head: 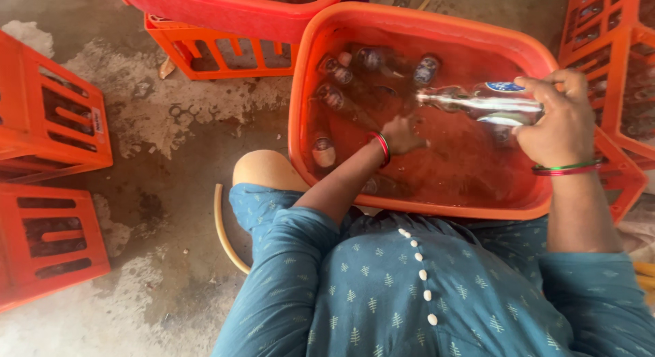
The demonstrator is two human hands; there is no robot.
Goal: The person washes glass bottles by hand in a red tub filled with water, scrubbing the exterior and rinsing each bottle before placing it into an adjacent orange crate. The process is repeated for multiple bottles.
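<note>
Right hand (563, 125): grip closed around the body of a clear glass bottle (477, 105), held roughly horizontal just above the water, neck pointing toward the left hand. Bottle carries a blue-and-white label.

Left hand (402, 135): down in the orange tub (437, 30), at the water surface near the bottle's neck. Fingers are curled, blurred by water; cannot tell whether it has hold of anything.

Tub is full of reddish-looking water, with several more bottles (341, 84) submerged along its far and left sides, caps up. Both wrists wear red and green bangles (566, 169).

Around it: orange plastic crates (48, 125) on the wet concrete floor (170, 173) to the left, another crate far right, a second red tub (232, 9) at top. A pale hose (225, 238) lies by the person's knee.
</note>
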